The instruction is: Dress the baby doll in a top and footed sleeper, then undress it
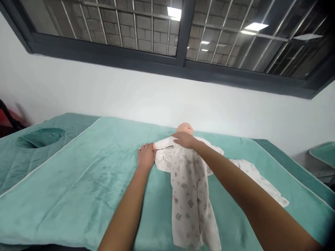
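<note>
A baby doll (184,128) lies on its back with its head toward the wall. A white long sleeve (164,143) covers its arm on the left side. My left hand (146,155) is closed around the end of that arm at the cuff. Across the doll's upper chest and shoulder lies my right hand (184,139), fingers stretched out. A white baby romper (190,198) with small printed figures spreads over or under the doll's body; how they overlap is partly hidden. Its legs hang toward me.
A second white baby garment (261,179) lies to the right, partly behind my right forearm. All rests on a green padded bed (86,174) with a face hole (42,137) at left. A white wall (125,90) and barred window (180,38) stand behind.
</note>
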The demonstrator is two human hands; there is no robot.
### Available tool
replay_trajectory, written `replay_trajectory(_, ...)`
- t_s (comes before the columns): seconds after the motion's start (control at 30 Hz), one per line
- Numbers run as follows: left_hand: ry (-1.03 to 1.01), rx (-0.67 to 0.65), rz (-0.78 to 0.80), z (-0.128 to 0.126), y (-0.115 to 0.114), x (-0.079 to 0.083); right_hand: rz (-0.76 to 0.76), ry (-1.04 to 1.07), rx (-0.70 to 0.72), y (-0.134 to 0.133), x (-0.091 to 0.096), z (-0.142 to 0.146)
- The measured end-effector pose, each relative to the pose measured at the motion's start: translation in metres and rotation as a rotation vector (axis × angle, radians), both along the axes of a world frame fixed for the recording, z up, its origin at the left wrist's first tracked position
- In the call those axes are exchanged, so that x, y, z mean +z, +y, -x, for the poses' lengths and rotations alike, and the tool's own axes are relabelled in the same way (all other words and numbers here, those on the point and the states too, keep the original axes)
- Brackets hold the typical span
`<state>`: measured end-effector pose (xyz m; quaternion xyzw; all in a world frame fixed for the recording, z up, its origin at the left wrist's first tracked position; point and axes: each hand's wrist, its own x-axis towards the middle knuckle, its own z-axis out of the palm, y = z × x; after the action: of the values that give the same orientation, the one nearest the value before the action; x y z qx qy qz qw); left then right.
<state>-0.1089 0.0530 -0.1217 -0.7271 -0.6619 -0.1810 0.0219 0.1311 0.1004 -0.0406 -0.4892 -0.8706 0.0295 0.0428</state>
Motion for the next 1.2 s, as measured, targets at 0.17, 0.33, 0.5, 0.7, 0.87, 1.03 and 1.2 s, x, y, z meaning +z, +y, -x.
replay_trajectory(0.17,0.028,0.035,-0.031,-0.009,-0.005,-0.002,-0.137,0.268,-0.204,-0.047,-0.032,-0.077)
replay_trajectory(0.33,-0.011,0.046,-0.031,-0.010,-0.009,-0.006,-0.282,0.252,-0.450,-0.086,-0.091,-0.141)
replay_trajectory(0.5,-0.090,0.007,-0.163,-0.031,-0.025,0.019,-0.389,0.258,-0.604,-0.086,-0.108,-0.154)
replay_trajectory(0.7,0.147,-0.446,-0.090,-0.169,-0.029,0.074,-0.392,0.237,-0.592,-0.084,-0.092,-0.151)
replay_trajectory(0.87,0.355,-0.484,0.102,-0.261,0.000,0.078,-0.368,0.248,-0.611,-0.084,-0.084,-0.154)
replay_trajectory(1.03,0.455,-0.409,0.170,-0.266,0.017,0.076,-0.372,0.288,-0.611,-0.080,-0.087,-0.160)
replay_trajectory(1.2,0.503,-0.362,0.209,-0.255,0.023,0.080,-0.348,0.437,-0.704,-0.078,-0.088,-0.163)
